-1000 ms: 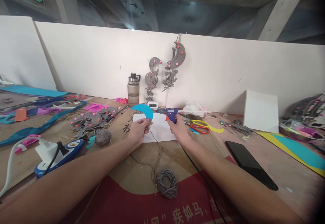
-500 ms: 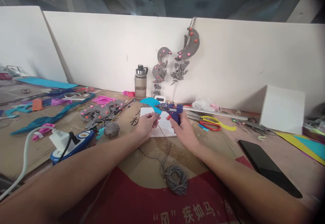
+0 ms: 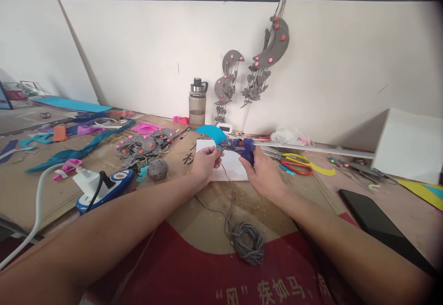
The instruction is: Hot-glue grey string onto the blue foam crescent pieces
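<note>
Left hand (image 3: 205, 164) pinches blue foam crescent (image 3: 211, 134) and grey cord (image 3: 226, 192) over the white sheet (image 3: 231, 166), mid-desk. Right hand (image 3: 265, 176) is closed around the glue gun (image 3: 242, 147), nozzle at the crescent's edge. Risk: hot glue hitting left fingertips, which sit right beside the nozzle. Versus the earlier frame: nozzle has closed in on the crescent.

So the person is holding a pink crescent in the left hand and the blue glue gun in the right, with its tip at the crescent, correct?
Not quite: the crescent in the left hand is blue, not pink, as the head view shows. The rest stands: the right hand holds the blue glue gun, its tip at the crescent.
</note>
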`<state>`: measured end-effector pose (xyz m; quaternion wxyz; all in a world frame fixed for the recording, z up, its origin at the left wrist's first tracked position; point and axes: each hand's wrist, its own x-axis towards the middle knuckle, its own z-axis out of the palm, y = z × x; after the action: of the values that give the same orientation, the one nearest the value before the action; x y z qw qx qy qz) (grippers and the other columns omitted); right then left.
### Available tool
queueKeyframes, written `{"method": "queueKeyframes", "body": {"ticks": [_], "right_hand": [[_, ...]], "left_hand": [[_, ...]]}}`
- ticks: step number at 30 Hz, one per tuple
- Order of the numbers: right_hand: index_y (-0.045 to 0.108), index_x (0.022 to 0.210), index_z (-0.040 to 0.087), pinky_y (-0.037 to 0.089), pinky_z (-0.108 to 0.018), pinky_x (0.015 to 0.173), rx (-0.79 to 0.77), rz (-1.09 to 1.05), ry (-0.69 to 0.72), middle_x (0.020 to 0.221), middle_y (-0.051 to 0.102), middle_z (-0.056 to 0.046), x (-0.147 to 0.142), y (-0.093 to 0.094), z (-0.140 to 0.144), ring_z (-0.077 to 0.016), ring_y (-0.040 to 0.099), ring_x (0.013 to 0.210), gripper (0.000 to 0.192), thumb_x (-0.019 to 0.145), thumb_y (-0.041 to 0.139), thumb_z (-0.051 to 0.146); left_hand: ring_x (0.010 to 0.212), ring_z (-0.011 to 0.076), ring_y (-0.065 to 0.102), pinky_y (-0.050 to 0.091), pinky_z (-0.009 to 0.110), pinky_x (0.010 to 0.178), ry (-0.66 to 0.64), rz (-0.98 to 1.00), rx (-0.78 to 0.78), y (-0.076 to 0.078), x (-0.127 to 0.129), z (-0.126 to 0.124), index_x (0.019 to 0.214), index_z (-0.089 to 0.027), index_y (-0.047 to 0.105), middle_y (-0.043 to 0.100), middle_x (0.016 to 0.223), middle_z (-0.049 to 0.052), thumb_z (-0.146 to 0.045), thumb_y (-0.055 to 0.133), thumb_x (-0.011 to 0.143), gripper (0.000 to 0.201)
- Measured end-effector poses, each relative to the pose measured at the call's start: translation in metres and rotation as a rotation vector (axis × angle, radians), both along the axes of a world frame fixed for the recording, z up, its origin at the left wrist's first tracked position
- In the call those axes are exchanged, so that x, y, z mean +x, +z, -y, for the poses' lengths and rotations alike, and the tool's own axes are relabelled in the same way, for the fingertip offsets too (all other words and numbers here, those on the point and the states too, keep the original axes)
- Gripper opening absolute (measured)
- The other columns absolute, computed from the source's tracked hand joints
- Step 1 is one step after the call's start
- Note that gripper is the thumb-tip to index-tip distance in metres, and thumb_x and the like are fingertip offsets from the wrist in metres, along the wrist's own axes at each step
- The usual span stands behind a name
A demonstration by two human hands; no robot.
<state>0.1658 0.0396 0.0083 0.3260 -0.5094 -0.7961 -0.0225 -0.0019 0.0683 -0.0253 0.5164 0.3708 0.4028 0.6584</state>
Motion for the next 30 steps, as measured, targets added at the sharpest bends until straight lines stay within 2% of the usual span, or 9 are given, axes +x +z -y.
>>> {"method": "queueKeyframes", "body": {"ticks": [4,9,20,30], "right_hand": [[0.049,0.116,0.013,0.041,-0.035,0.070,-0.002,0.058,-0.046,0.094,0.067,-0.015,-0.0015,0.0012,0.0030,-0.0285,0.062,0.082,0.038,0.091,0.039,0.040],[0.049,0.117,0.013,0.041,-0.034,0.070,0.005,0.113,-0.070,0.097,0.067,-0.016,-0.0025,0.0018,0.0054,-0.0282,0.063,0.084,0.040,0.092,0.037,0.042],[0.051,0.110,0.013,0.041,-0.035,0.070,-0.009,0.122,-0.083,0.092,0.067,-0.015,-0.0037,0.0000,0.0051,-0.0288,0.062,0.082,0.036,0.092,0.038,0.042],[0.052,0.110,0.013,0.041,-0.035,0.071,-0.031,0.159,-0.114,0.095,0.067,-0.017,-0.0042,0.0013,0.0061,-0.0292,0.062,0.085,0.037,0.092,0.037,0.041]], "left_hand": [[0.049,0.0049,0.045,0.028,0.018,0.041,0.014,0.000,-0.005,-0.0004,-0.0006,-0.0001,0.067,-0.012,0.055,0.059,0.067,0.004,-0.029,0.071,0.070,0.023],[0.049,0.0054,0.046,0.028,0.019,0.040,0.032,-0.010,-0.013,0.0004,0.0000,0.0007,0.068,-0.012,0.056,0.060,0.068,0.004,-0.026,0.070,0.070,0.020],[0.048,0.0058,0.047,0.029,0.020,0.040,0.042,-0.074,0.006,-0.0027,0.0004,-0.0008,0.068,-0.012,0.057,0.060,0.069,0.005,-0.024,0.067,0.073,0.016],[0.047,0.0055,0.047,0.029,0.020,0.040,0.085,-0.071,0.008,-0.0036,-0.0008,-0.0031,0.067,-0.013,0.056,0.060,0.068,0.004,-0.024,0.068,0.072,0.017]]}}
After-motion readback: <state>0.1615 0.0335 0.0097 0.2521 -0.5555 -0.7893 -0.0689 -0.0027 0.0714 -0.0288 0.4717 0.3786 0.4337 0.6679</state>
